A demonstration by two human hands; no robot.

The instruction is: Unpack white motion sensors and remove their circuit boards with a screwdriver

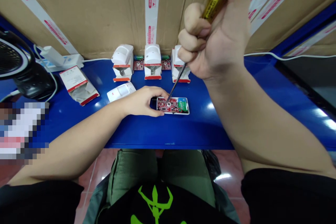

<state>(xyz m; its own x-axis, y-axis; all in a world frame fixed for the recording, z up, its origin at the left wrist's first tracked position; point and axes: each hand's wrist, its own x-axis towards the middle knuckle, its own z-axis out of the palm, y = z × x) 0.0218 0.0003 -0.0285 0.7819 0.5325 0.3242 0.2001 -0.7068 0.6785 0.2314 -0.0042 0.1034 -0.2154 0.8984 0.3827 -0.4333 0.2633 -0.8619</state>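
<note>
My right hand (210, 35) is wrapped round the yellow and black handle of a screwdriver (215, 3), raised high over the bench. Its thin shaft slants down to the left, and the tip meets a red circuit board (164, 105) near a small round part. That board lies in an open white detector housing (187, 113), beside a green and blue battery (183, 104). With thumb and fingers, my left hand (145, 101) grips the housing's left end. Just behind that hand lies a white detector cover (120, 91).
White detectors (152, 54) rest on small boxes (152, 71) along the cardboard wall, with more red boards (138, 65) between them. An opened carton (79, 84), a power strip (63, 62) and a black fan (23, 66) occupy the left. A dark flat panel (309, 80) is at right.
</note>
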